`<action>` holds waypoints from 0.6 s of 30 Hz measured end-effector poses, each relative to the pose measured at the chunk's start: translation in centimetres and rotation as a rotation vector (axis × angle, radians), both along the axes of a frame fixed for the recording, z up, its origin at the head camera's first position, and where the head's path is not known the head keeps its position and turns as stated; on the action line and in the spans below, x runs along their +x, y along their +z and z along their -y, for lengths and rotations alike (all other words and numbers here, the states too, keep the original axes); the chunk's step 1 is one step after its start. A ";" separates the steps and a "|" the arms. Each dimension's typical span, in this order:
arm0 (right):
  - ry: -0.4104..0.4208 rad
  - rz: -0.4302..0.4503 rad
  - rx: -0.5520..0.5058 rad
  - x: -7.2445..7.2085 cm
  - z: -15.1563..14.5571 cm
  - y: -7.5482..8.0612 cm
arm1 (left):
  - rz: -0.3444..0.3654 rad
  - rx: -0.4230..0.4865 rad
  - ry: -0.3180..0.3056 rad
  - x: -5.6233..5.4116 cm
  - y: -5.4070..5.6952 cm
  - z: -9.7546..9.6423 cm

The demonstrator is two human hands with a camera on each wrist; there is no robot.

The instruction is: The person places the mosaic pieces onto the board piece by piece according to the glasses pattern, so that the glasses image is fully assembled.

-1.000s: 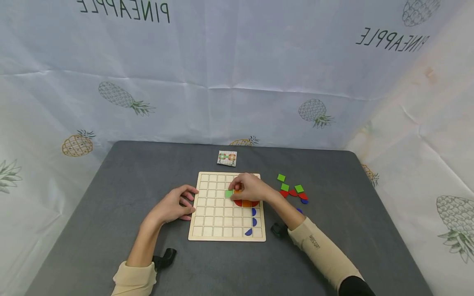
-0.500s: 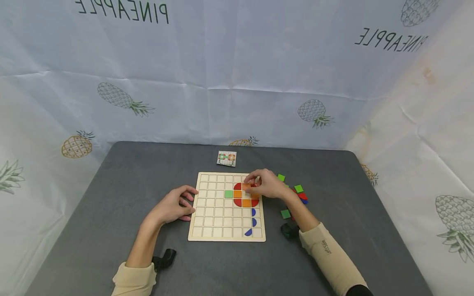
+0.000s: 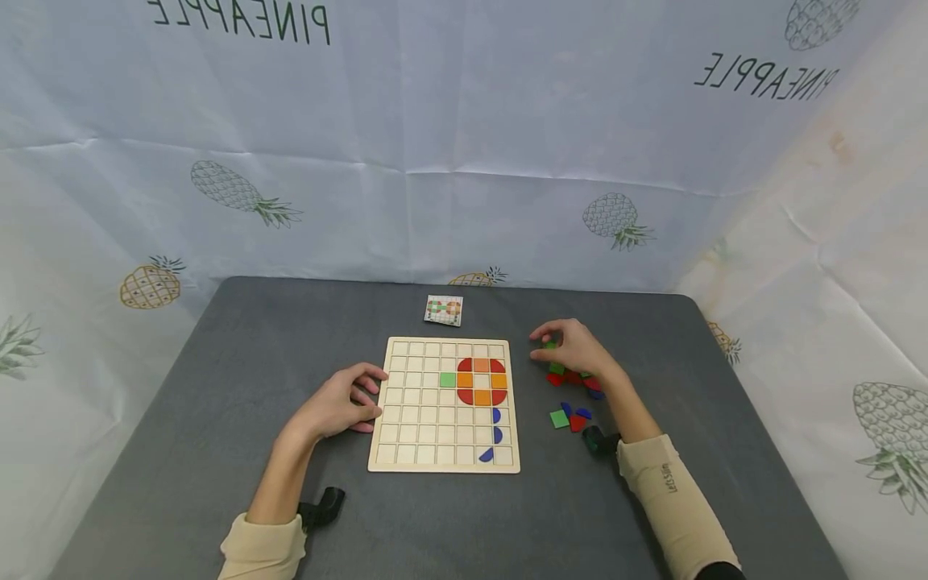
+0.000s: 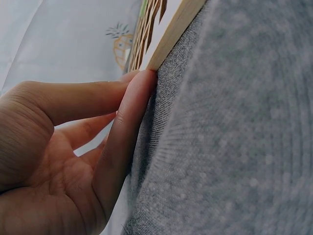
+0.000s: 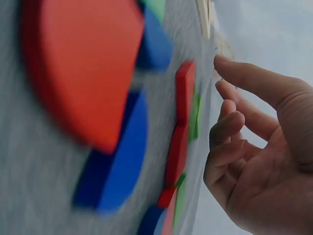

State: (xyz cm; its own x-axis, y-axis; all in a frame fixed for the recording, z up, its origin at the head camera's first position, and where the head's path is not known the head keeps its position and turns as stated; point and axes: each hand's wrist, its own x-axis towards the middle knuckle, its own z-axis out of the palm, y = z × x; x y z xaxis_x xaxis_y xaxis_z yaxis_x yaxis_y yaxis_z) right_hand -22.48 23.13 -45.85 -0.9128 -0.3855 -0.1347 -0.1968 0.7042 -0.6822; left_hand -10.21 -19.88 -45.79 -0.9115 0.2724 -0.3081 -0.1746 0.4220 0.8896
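Observation:
A wooden grid board (image 3: 413, 427) lies flat on the table. Orange squares (image 3: 482, 398) and red quarter-round pieces (image 3: 465, 396) form a rounded block on it. A green square (image 3: 448, 379) sits left of that block, blue half-round pieces (image 3: 496, 416) below. My left hand (image 3: 339, 403) rests at the board's left edge; in the left wrist view, fingertips touch its wooden side (image 4: 171, 39). Beyond the board's right edge, my right hand (image 3: 576, 348) hovers by a loose green tile (image 3: 550, 345), thumb and fingers apart. In the right wrist view nothing is between them.
Loose red pieces (image 3: 555, 379) and other tiles lie beneath and beside the right hand. Nearer to me is a second cluster with a green square (image 3: 559, 419). A pattern card (image 3: 444, 310) lies behind the board on the grey table (image 3: 304, 322). A pineapple-print cloth (image 3: 435, 121) hangs behind.
My right hand has moved off the board, rightward to the loose tiles. An orange square beneath it is now uncovered in the block. The left hand has stayed put.

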 end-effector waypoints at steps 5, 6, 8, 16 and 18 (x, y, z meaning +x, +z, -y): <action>-0.023 0.008 0.037 -0.5 -1.4 -0.6 | 0.000 -0.007 0.001 0.0 0.1 0.0; -0.021 0.006 0.044 -0.6 -1.7 -0.6 | 0.000 -0.007 0.002 0.0 0.1 0.0; -0.017 0.005 0.052 -0.7 -2.1 -0.7 | 0.002 -0.007 0.004 -0.1 0.1 0.0; -0.006 0.046 0.006 -1.5 -3.6 -0.9 | 0.010 -0.002 0.005 -0.1 0.1 0.0; 0.004 0.049 0.010 -1.7 -3.9 -0.9 | 0.012 0.001 0.005 -0.1 0.1 0.0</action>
State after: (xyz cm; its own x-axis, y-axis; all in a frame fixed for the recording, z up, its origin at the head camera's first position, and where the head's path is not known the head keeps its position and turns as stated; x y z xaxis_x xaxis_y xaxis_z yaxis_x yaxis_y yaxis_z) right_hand -24.13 26.99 -46.72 -0.9035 -0.3873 -0.1834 -0.1657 0.7105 -0.6840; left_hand -10.35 -19.90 -45.69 -0.9094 0.2680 -0.3182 -0.1871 0.4199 0.8881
